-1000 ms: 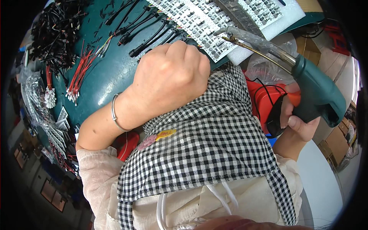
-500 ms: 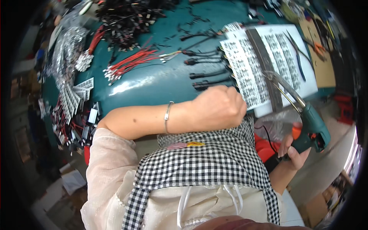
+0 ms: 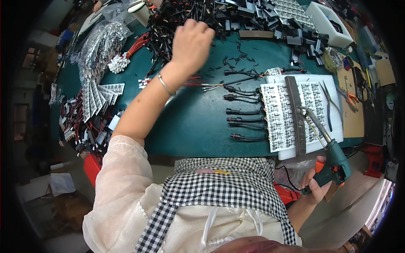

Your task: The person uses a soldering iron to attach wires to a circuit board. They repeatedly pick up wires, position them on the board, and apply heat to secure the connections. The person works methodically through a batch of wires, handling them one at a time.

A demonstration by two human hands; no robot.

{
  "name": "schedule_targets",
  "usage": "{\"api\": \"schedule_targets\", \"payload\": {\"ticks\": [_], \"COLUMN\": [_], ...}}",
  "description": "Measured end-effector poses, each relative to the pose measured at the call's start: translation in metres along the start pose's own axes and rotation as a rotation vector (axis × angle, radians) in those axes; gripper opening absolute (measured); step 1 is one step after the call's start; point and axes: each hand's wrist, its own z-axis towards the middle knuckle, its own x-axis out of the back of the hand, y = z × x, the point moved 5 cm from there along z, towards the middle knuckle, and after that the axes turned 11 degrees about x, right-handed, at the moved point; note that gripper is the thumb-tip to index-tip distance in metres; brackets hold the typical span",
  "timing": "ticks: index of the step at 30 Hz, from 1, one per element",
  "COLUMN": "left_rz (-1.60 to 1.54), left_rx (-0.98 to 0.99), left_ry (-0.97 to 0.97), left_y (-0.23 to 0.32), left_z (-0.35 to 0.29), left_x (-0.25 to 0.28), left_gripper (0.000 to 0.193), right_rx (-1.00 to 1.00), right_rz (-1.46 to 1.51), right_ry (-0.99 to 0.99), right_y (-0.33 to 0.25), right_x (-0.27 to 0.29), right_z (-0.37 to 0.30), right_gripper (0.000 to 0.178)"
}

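My left hand (image 3: 192,47) is stretched out to a heap of black cables (image 3: 168,21) at the far side of the table. Its fingers curl down at the heap's near edge, and their tips are hidden. In my right hand (image 3: 315,185), at the lower right, is a green soldering gun (image 3: 335,162) with an orange trigger. The gun's metal tip rests over a dark metal bar (image 3: 296,116) lying across a white circuit board panel (image 3: 276,122). Several short black connector cables (image 3: 247,122) stick out from the panel's left edge.
A white foam pad (image 3: 336,126) lies under the panel, with pliers (image 3: 328,103) on it. Red wires (image 3: 192,82) lie left of the panel. Circuit board strips (image 3: 95,99) and a plastic bag (image 3: 99,50) are at the left. Black housings (image 3: 249,17) and a white foam box (image 3: 329,25) stand at the back.
My left hand has swung from the panel's near left corner out to the black cable heap. My right hand still holds the soldering gun by the panel. The view has shifted, showing more of the table's back.
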Motion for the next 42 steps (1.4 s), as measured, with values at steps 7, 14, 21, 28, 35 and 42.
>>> {"api": "schedule_targets", "payload": {"ticks": [7, 14, 21, 28, 35, 42], "left_rz": [0.153, -1.000, -2.028, -2.128, -2.173, -1.276], "left_rx": [-0.015, 0.062, 0.158, 0.583, 0.693, -0.132], "left_ry": [0.019, -0.029, -0.772, -1.208, -1.355, -0.338], "left_y": [-0.022, 0.040, 0.141, 0.156, 0.171, 0.123], "left_z": [0.012, 0.001, -0.061, -0.092, -0.105, -0.048], "left_x": [-0.021, 0.046, 0.091, 0.066, 0.059, 0.093], "left_gripper": [0.010, 0.022, 0.014, 0.011, 0.013, 0.036], "right_rx": [-0.019, 0.025, 0.146, 0.157, 0.248, 0.158], "right_rz": [-0.028, -0.052, -0.139, -0.236, -0.298, -0.446], "right_ry": [0.084, 0.084, 0.139, 0.161, 0.197, 0.179], "right_y": [-0.005, -0.005, 0.010, 0.020, 0.021, 0.008], "right_x": [-0.012, -0.021, -0.067, -0.072, -0.077, -0.076], "right_z": [0.004, 0.012, 0.033, 0.029, 0.027, 0.042], "right_gripper": [0.062, 0.063, 0.076, 0.085, 0.075, 0.066]}}
